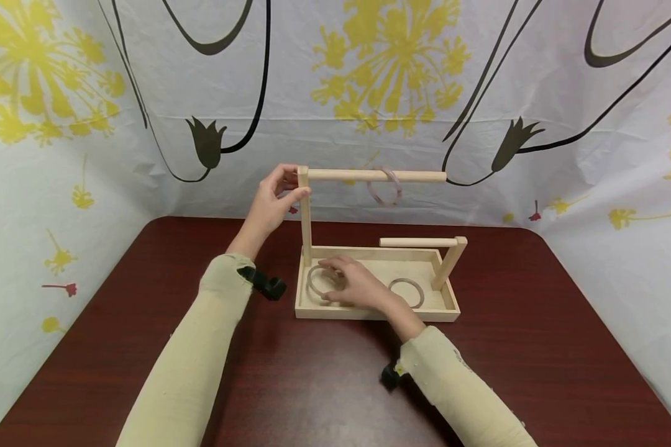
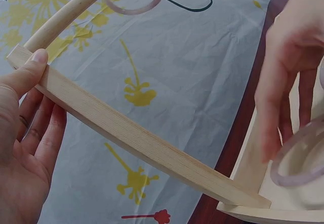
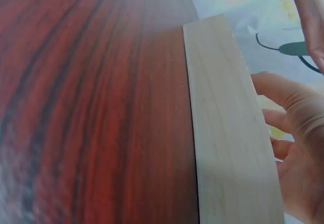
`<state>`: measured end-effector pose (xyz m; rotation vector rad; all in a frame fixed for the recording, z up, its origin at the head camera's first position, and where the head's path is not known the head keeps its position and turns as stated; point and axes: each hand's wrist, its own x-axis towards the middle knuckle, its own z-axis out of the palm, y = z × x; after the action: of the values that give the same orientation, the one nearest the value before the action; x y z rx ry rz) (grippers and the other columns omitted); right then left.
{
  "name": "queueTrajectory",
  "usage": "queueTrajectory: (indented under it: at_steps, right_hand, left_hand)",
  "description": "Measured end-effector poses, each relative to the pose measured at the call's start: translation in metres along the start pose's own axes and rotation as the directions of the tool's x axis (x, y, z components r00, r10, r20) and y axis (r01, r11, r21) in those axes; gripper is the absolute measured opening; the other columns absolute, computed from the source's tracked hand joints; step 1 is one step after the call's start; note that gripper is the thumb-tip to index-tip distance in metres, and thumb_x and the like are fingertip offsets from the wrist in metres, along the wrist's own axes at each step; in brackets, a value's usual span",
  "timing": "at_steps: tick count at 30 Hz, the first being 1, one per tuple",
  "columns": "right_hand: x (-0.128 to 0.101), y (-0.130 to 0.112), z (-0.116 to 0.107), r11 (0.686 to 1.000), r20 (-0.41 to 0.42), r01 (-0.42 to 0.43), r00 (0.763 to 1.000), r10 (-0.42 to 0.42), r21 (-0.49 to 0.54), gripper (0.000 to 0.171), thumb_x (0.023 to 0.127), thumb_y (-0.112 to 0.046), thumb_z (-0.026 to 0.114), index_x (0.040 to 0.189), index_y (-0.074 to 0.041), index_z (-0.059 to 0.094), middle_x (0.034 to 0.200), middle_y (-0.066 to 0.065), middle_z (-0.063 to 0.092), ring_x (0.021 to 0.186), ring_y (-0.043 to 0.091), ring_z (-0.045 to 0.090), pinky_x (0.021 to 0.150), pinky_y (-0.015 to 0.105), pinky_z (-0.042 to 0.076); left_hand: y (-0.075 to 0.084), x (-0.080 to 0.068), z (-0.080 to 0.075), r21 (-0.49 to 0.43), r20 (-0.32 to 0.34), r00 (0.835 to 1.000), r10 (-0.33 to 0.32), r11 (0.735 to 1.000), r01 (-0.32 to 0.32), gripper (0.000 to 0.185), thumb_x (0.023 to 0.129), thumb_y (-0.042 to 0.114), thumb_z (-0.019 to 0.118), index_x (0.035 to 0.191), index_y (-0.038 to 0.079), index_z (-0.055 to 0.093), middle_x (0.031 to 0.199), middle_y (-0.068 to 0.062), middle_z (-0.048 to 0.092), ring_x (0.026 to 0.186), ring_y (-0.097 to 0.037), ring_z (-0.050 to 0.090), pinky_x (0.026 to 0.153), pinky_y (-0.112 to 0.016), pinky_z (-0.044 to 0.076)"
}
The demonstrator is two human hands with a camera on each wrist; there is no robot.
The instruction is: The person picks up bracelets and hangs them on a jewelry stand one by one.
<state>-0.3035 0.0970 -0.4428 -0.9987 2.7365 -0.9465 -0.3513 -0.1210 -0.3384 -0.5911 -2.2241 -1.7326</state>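
A pale wooden bangle stand has a shallow tray (image 1: 335, 314), a tall left post (image 1: 306, 217) and a shorter right post (image 1: 449, 264), each with a horizontal rod. My left hand (image 1: 272, 198) pinches the tall post near its top. One pinkish bangle (image 1: 398, 186) hangs on the upper rod (image 1: 341, 175). My right hand (image 1: 360, 285) is inside the tray over the left bangle (image 1: 310, 287), thumb and fingers spread apart. In the left wrist view its fingers hang beside that bangle (image 2: 286, 176). Another bangle (image 1: 422, 293) lies in the tray's right part.
The stand is on a dark red wooden table (image 1: 291, 379), short of its back edge. A white cloth (image 1: 291, 93) with yellow flowers and dark stems hangs behind and at both sides. The lower rod (image 1: 416, 242) points left above the tray.
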Motion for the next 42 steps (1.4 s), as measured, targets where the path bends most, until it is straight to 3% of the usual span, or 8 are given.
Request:
queueTrajectory:
  at_steps: [4,10,18,27,34,42]
  right_hand:
    - [-0.002,-0.001,-0.004,0.997,-0.031,-0.001,1.000,0.004,0.074,0.068,0.081,-0.026,0.083,0.141,-0.007,0.054,0.133,0.013,0.059,0.121,0.031,0.061,0.104,0.041,0.053]
    - [-0.005,-0.003,-0.008,0.983,-0.065,0.050,0.997,-0.039,0.179,0.066,0.081,-0.017,0.082,0.140,-0.006,0.054,0.138,0.013,0.057,0.124,0.030,0.058,0.105,0.036,0.052]
    - [-0.010,-0.009,-0.013,0.958,-0.099,0.088,0.993,-0.064,0.272,0.066,0.081,-0.012,0.080,0.140,-0.005,0.053,0.136,0.017,0.054,0.123,0.038,0.057,0.105,0.042,0.052]
    - [-0.017,-0.018,-0.018,0.936,-0.137,0.119,0.988,-0.077,0.332,0.070,0.081,-0.011,0.081,0.144,-0.012,0.050,0.132,0.012,0.052,0.121,0.040,0.057,0.103,0.042,0.054]
    - [-0.021,-0.026,-0.024,0.920,-0.176,0.156,0.979,-0.097,0.360,0.070,0.079,-0.006,0.081,0.141,-0.006,0.049,0.131,0.009,0.052,0.122,0.033,0.055,0.102,0.038,0.054]
    - [-0.029,-0.037,-0.032,0.890,-0.232,0.209,0.965,-0.122,0.404,0.068,0.078,-0.001,0.080,0.138,-0.007,0.050,0.132,0.010,0.052,0.120,0.032,0.054,0.101,0.039,0.055]
  left_hand:
    - [0.000,0.000,0.000,0.005,-0.002,1.000,0.006,1.000,-0.006,0.036,0.096,0.010,0.066,0.129,0.002,0.055,0.113,-0.013,0.059,0.110,-0.032,0.062,0.060,-0.021,0.054]
    - [0.002,-0.001,0.000,0.007,-0.001,1.000,0.010,1.000,-0.010,0.036,0.096,0.010,0.066,0.129,0.002,0.055,0.113,-0.014,0.059,0.110,-0.033,0.061,0.062,-0.021,0.054]
    - [0.001,0.000,0.000,0.012,-0.003,1.000,0.000,1.000,0.000,0.037,0.096,0.012,0.067,0.129,0.001,0.055,0.113,-0.014,0.059,0.111,-0.033,0.061,0.062,-0.021,0.054]
    - [0.000,0.000,0.001,0.004,-0.006,1.000,0.003,1.000,-0.003,0.036,0.096,0.011,0.067,0.128,0.002,0.055,0.111,-0.012,0.059,0.110,-0.033,0.062,0.062,-0.021,0.054]
    - [0.000,0.000,0.001,0.002,-0.005,1.000,0.003,1.000,-0.003,0.036,0.096,0.012,0.067,0.128,0.001,0.055,0.112,-0.012,0.059,0.110,-0.033,0.061,0.064,-0.021,0.052]
    - [0.000,-0.001,0.001,0.004,-0.008,1.000,0.002,1.000,-0.002,0.035,0.096,0.010,0.067,0.128,0.001,0.055,0.111,-0.012,0.059,0.109,-0.033,0.061,0.063,-0.021,0.053]
